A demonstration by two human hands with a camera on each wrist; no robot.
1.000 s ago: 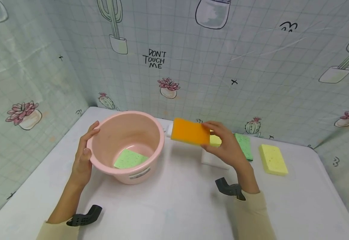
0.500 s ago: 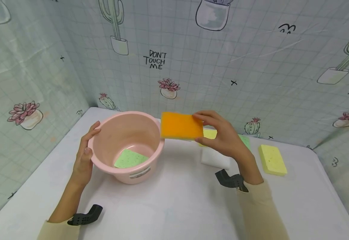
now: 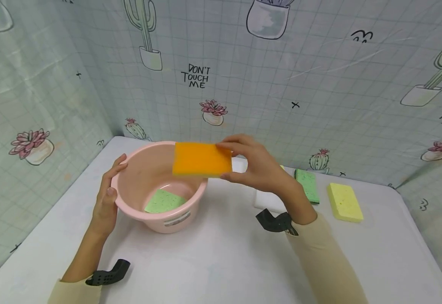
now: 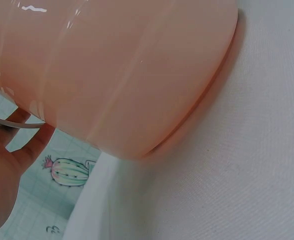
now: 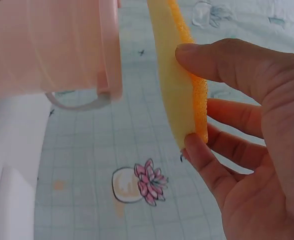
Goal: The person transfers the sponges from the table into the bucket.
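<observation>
Sponge (image 3: 202, 159) (orange, w/ pale-yellow layer, R wrist view) held above R part of pink basin (image 3: 139, 169), apart from rim; R wrist view shows gap btwn the two. Long axis runs approx. L–R, thus sideways across the basin mouth; broad orange face toward head cam. Piece extends leftward from grip of R hand (image 3: 256, 164), the nearer hand, whose thumb & fingers pinch its R short end across the width, leaving L end free over the mouth. Grip of L hand (image 3: 106, 207): fingers hooked over basin's L rim, thumb alongside; sponge lies to its R, well apart. In basin, on bottom: green sponge (image 3: 164, 201), below & slightly L of held piece. On tabletop (image 3: 209, 266), R of basin: white block (image 3: 269, 201), partly behind R arm; second green sponge (image 3: 307, 185); yellow sponge (image 3: 345, 202), farthest R.
</observation>
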